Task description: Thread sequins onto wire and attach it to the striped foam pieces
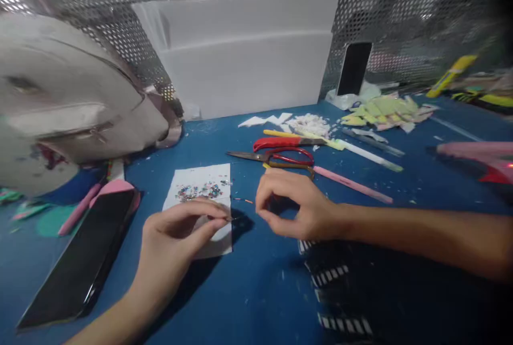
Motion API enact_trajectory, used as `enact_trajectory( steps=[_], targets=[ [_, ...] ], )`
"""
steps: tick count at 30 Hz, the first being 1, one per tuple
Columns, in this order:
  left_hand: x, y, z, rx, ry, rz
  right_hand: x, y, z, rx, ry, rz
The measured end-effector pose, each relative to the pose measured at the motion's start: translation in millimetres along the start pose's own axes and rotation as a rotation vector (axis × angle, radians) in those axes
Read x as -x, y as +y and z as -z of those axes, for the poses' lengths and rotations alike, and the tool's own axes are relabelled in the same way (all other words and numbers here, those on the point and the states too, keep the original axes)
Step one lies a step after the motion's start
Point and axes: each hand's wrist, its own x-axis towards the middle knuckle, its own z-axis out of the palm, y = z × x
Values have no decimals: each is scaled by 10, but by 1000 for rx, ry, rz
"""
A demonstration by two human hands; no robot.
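My left hand (180,238) hovers over the lower part of a small white paper sheet (216,241). Its thumb and forefinger pinch a thin dark thing too small to name. Tiny shiny multicoloured bits (202,190) lie scattered on the upper half of that sheet. To the right of the sheet is my right hand (296,203), thumb and forefinger curled together at their tips; what they hold, if anything, cannot be made out. Between the hands, a thin stick with an orange tip (244,201) lies on the blue table. Scissors with red handles (244,156) rest just behind my right hand.
A black phone (80,259) lies at left beside a white bag (80,88). Behind are a red-handled cutter (276,143), a pink pen (352,185), white scraps (310,123) and yellow-green scraps (380,111). A pink tool, apparently a glue gun (476,153), sits right. A white board (252,62) stands behind.
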Motion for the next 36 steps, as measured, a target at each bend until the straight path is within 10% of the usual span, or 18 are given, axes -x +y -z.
enact_trajectory(
  steps=[36],
  targets=[
    [29,-27,-52,-178,6,-34,9,35,-5,238,-103,-80]
  ],
)
